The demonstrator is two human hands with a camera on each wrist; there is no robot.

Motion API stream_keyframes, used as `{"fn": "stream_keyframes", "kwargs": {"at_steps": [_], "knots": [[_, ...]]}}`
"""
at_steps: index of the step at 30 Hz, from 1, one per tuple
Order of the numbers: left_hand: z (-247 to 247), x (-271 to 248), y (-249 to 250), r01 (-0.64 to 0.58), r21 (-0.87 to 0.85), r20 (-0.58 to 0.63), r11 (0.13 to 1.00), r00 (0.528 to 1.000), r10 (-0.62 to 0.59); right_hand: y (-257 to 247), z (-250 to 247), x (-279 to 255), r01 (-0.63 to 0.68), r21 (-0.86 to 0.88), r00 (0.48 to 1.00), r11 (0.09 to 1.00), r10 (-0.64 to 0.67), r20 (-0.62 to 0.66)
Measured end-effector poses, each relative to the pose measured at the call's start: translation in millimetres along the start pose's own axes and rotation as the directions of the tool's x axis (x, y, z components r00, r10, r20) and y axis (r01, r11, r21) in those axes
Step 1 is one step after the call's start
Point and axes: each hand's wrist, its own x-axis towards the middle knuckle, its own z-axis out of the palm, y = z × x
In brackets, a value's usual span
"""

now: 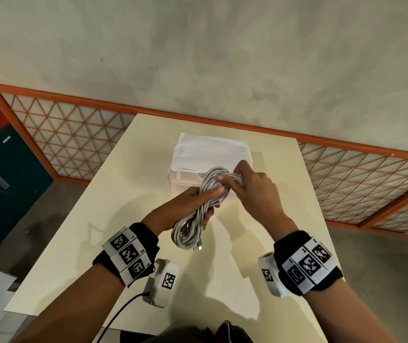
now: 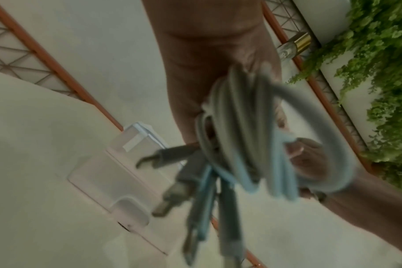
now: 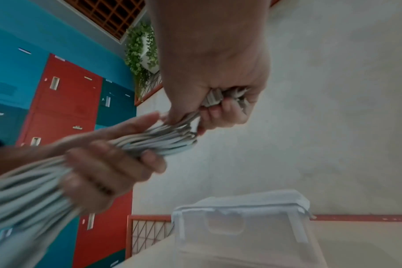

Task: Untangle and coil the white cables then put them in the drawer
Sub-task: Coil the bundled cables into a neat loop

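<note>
White cables (image 1: 199,206), gathered into one thick bundle of loops, are held in the air above a cream table (image 1: 79,243) by both hands. The left hand (image 1: 185,206) wraps around the middle of the bundle, fingers curled under it and thumb lying along the top. The right hand (image 1: 252,189) grips the far end, its fingers and thumb closed tightly around the strands. Several plug ends (image 2: 172,195) dangle loose from the near end, close to the left wrist. The cables look light, soft and springy, so I judge the loops will try to spring open or slide apart if the grip slackens. The best place to hold seems to be the middle of the bundle, where all the strands cross, with the loose plug ends tucked in so that they do not snag. Just beyond the hands stands a small translucent plastic drawer unit (image 1: 210,154) with a white top. In the right wrist view its drawer front, with a recessed handle, appears closed, though the picture is blurred. It will probably need pulling open, which calls for one free hand. The table has bare surface to the left, the right and in front of the unit. Its edges are well apart from the hands, so there is room to set the bundle down.
</note>
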Motion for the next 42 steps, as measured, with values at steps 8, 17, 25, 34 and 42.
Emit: {"fn": "stream_keyframes", "kwargs": {"at_steps": [8,17,25,34,42], "knots": [[-1.3,1.6,-0.4,0.081,-0.245,0.026,0.966,0.997,-0.076,1.0,-30.0,9.5,0.199,0.060,0.980,0.978,-0.201,0.015],[-3.9,-1.2,-3.8,-0.053,-0.142,-0.139,0.988,0.990,0.033,0.7,-38.4,3.5,0.160,0.324,0.973,0.932,-0.205,0.107],[-6.6,2.9,-3.6,-0.133,-0.382,-0.220,0.914,0.974,0.049,12.2,-43.6,3.6,0.125,0.292,0.991,0.948,-0.135,0.014],[-23.6,8.2,-8.8,-0.260,-0.607,-0.291,0.751,0.952,0.095,32.4,-43.9,4.2,-0.069,0.243,0.995,0.968,0.083,-0.051],[1.3,17.7,3.5,-0.144,-0.108,-0.249,0.984,0.962,0.113,5.4,-41.1,13.7,0.098,0.282,0.991,0.954,-0.069,-0.110]]}}
